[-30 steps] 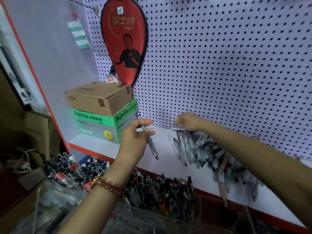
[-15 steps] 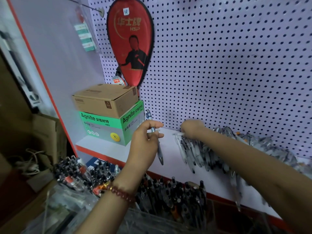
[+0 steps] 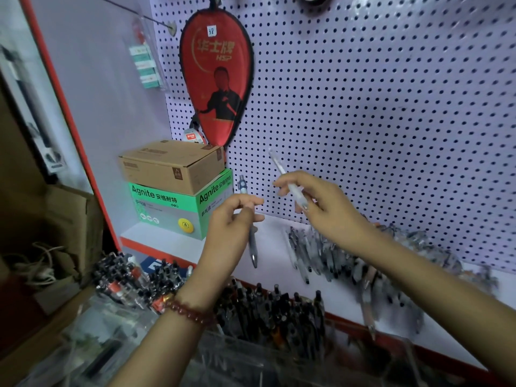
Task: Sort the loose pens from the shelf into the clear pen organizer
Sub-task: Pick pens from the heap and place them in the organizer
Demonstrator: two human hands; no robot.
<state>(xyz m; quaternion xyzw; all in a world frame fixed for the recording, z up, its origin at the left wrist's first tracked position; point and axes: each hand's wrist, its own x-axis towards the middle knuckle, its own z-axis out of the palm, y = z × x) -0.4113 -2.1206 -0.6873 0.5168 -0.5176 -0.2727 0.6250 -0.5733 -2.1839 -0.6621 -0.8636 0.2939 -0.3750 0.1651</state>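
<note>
Many pens stand in the clear pen organizer [image 3: 240, 361] below both hands, but a big pile of loose pens [image 3: 349, 258] lies on the shelf [image 3: 156, 237] just under the right hand [image 3: 324, 205], so I think lots are left to sort. The left hand [image 3: 230, 222] curls its fingers round a grey pen [image 3: 252, 244] that points down, and the right hand close beside it pinches a white pen [image 3: 279, 167] that pokes up past its fingers.
</note>
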